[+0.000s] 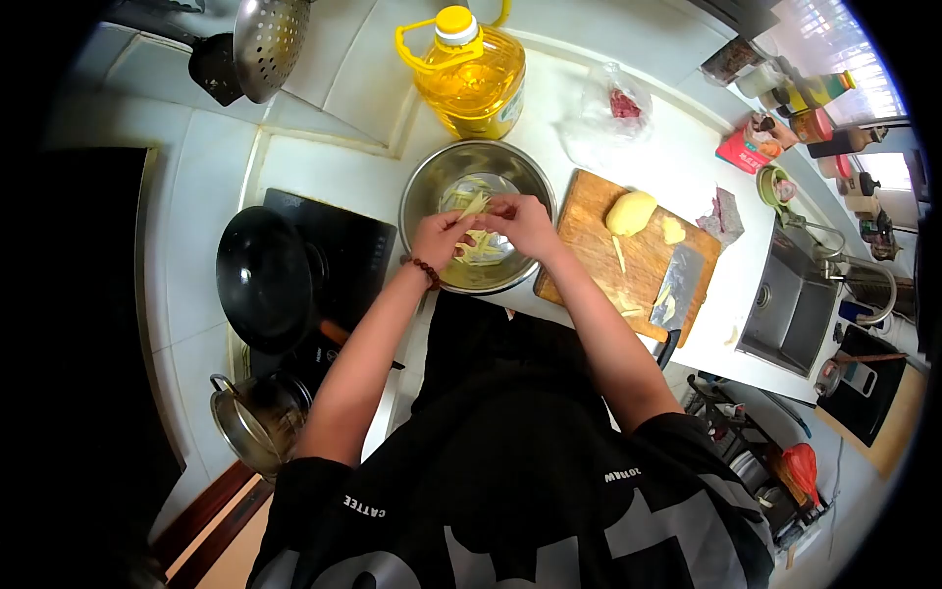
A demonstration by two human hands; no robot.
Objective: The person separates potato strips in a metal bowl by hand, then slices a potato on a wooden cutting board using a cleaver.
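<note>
Both hands are over a steel bowl with pale potato strips lying inside it. My left hand, with a beaded bracelet at the wrist, is closed on a small bunch of potato strips. Fingers of my right hand pinch at the same bunch from the other side; its fingertips are partly hidden. To the right of the bowl, a wooden cutting board bears a peeled potato, a smaller potato piece, loose strips and a cleaver with strips on its blade.
An oil jug stands behind the bowl. Left are a black wok on a cooktop and a metal pot. A plastic bag with red meat lies behind the board. Far right is a sink.
</note>
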